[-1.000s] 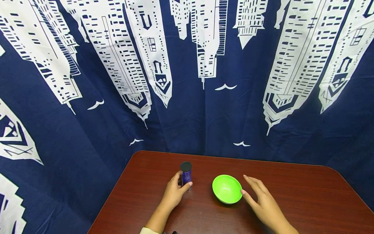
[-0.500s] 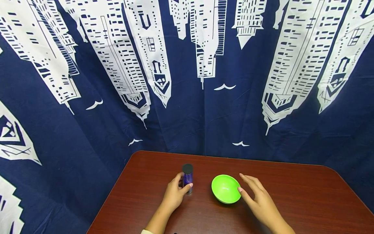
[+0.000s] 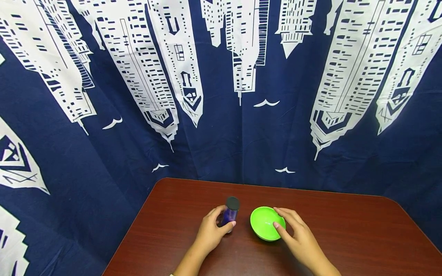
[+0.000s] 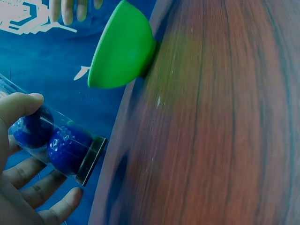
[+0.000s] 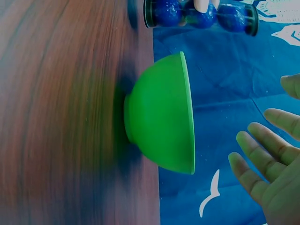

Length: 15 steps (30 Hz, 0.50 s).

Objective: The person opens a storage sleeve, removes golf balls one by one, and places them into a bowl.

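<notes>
A clear tube (image 3: 230, 215) in the left hand (image 3: 210, 232), a bowl (image 3: 261, 223) by the right hand (image 3: 300, 235).
Lower centre of the head view: left thumb and fingers pinch the tube; right fingers spread, holding nothing. A loose pinch could drop it; a careless sweep could knock the bowl. The right wrist view shows what the head view hides: three blue balls (image 5: 167, 11), right fingers clear of the bowl.

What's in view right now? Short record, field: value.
left hand: grips clear tube, slightly tilted, apart from table
tube contents: blue balls, three visible
tube ends: dark caps
right hand: near green bowl, not touching
bowl: upright on table, nothing visible inside
backdrop: navy cloth, white buildings and birds
</notes>
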Available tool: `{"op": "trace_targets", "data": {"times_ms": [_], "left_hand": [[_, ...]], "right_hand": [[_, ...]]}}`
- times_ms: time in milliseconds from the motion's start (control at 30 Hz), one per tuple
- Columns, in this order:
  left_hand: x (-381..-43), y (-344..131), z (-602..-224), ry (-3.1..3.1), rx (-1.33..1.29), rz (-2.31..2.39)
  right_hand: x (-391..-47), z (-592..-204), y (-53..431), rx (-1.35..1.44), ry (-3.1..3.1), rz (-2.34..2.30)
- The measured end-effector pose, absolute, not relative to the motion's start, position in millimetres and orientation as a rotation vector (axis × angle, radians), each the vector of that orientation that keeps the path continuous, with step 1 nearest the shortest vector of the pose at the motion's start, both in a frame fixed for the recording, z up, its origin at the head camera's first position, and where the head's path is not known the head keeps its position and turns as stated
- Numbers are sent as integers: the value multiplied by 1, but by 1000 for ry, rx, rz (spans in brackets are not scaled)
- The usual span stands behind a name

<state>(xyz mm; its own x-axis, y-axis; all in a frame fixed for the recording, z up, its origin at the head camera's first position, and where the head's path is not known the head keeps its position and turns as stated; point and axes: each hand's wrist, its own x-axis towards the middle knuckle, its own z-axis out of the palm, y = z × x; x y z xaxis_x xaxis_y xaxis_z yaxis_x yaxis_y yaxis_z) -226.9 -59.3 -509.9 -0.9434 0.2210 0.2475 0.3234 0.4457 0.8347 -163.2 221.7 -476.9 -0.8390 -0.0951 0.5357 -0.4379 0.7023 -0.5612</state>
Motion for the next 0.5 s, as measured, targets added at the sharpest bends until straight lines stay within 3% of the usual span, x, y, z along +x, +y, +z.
{"op": "trace_targets", "data": {"times_ms": [500], "left_hand": [[-217,-49,-504,-2638,-627,-1450]], "right_hand": [[-164,-475,201,491,-2402,1025]]}}
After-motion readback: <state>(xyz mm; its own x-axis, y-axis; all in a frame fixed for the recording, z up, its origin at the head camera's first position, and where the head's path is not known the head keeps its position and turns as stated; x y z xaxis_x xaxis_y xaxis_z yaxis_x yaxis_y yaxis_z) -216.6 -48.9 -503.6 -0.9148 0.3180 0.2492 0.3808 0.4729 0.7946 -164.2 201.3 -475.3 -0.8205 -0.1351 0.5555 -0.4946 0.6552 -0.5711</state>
